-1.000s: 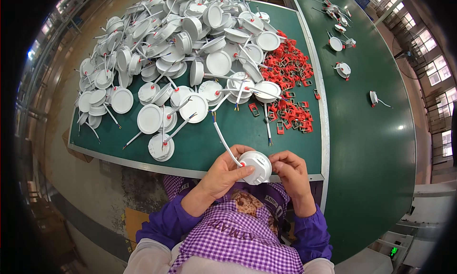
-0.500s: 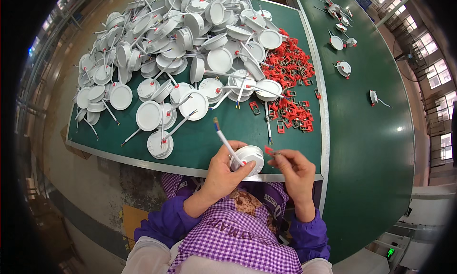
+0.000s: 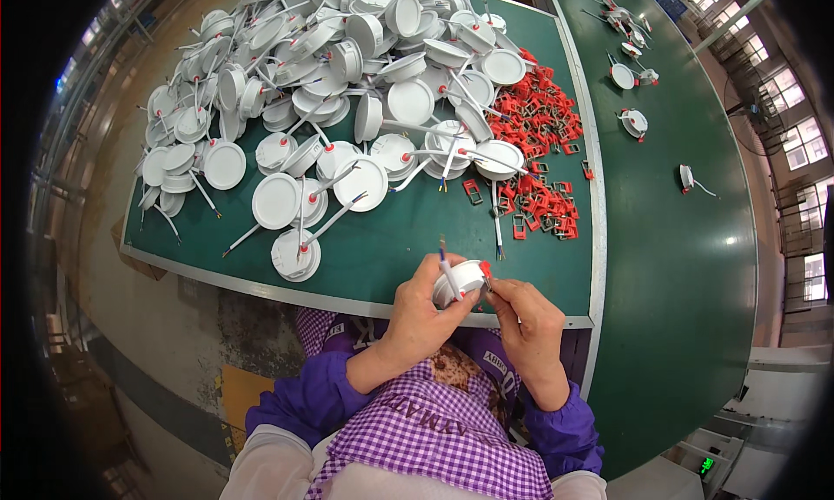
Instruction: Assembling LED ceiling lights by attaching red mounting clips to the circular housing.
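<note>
A small round white lamp fitting [image 3: 463,279] is held up just above the near edge of the green table [image 3: 408,239], right in front of the person's chest. It's cupped by the left hand [image 3: 421,313], fingers curled around its lower side with the thumb pressed against the rim, and a white lead [image 3: 446,261] is seen sticking up from it with bare wire ends at the tip. The right hand [image 3: 526,322] is brought in from the other side, fingertips pinched together on a little red clip [image 3: 486,270] that sits touching the fitting's right edge (how far it's seated can't be made out). Further back on the table, a big heap of the same white fittings [image 3: 347,74] with their leads is piled up, and a scatter of red clips [image 3: 543,144] is spread out beside it on the right
</note>
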`<state>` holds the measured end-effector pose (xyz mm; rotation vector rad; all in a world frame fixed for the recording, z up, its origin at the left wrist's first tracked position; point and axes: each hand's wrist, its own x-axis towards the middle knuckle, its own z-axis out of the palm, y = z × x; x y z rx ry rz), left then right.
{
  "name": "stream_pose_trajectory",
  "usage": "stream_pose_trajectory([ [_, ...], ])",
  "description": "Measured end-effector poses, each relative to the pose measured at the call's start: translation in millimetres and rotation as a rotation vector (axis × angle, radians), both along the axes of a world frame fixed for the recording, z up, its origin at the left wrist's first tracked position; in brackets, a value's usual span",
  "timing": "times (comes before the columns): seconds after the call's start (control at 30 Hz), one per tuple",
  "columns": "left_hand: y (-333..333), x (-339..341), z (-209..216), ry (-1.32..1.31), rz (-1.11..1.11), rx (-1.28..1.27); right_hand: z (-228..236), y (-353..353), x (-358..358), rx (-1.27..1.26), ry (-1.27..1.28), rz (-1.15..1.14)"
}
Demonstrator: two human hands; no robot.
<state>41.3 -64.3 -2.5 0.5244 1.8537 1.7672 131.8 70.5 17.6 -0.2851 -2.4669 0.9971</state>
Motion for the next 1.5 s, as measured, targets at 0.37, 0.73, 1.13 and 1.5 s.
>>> stream_pose_trajectory([
  [0.37,-5.1,-12.7,-2.2,0.135,-0.132,-0.017,-5.8,-8.1,0.7,-0.145,-0.009,-0.098],
  [0.73,-19.6,-24.6,-3.6,-0.214,-0.364,0.015,-11.5,-11.5,9.4,-1.111,-0.106,0.077],
  [1.13,-11.3,-11.1,-2.6,-0.293,-0.246,0.022,-20.6,28.6,-11.8,-0.581,-0.155,-0.203],
  [1.5,-28.6,-21.7,6.7,-0.056,-0.458,-0.267,-31.1,70.8,-24.2,0.234,-0.309,-0.087],
])
